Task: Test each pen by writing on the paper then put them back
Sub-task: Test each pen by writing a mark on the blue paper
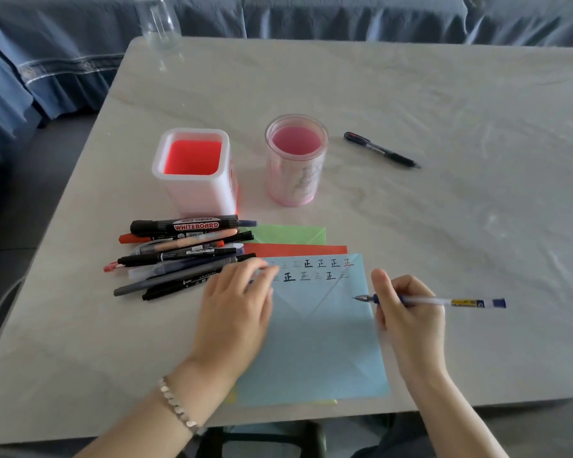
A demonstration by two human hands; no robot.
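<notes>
A light blue paper [315,328] lies near the table's front edge, with two rows of written characters along its top. My right hand [407,319] holds a clear pen with a blue end [444,301] just past the paper's right edge, tip pointing left over the sheet. My left hand [235,309] rests flat on the paper's left side, fingers straight, beside a pile of several pens and markers [179,256]. A lone dark pen [381,149] lies further back on the right. Two holders stand behind: a square white and red one [196,170] and a round pink one [295,160].
Orange paper [295,249] and green paper [288,234] stick out from under the blue sheet. A clear glass vessel [158,24] stands at the table's far left corner. A blue covered sofa [278,14] runs behind the marble-patterned table [444,209].
</notes>
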